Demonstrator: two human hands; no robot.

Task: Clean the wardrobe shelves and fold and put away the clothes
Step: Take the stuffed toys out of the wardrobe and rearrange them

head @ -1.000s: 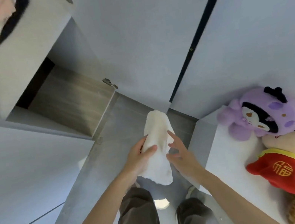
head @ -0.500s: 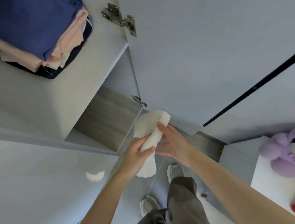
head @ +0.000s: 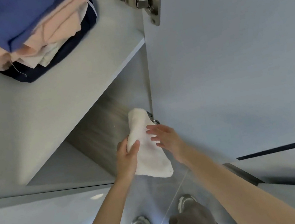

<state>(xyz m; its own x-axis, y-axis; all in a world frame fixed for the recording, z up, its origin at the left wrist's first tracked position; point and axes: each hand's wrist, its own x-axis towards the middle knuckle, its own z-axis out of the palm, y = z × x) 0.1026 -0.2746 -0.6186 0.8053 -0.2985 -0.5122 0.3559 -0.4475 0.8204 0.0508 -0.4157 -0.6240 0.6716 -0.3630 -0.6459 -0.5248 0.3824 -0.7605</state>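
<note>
White cloth (head: 150,158) points lengthwise away from the person, left hand (head: 126,154) gripping it, right hand (head: 167,140) open.

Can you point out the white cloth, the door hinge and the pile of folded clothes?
white cloth (head: 150,160), head view, lower middle.
door hinge (head: 141,2), head view, metal arm.
pile of folded clothes (head: 10,21), head view, blue top garment.

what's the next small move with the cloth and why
Probably press the white cloth onto the wood-grain lower shelf and wipe: the left hand grips it near that shelf, while the right hand only touches it with straight fingers.
</note>
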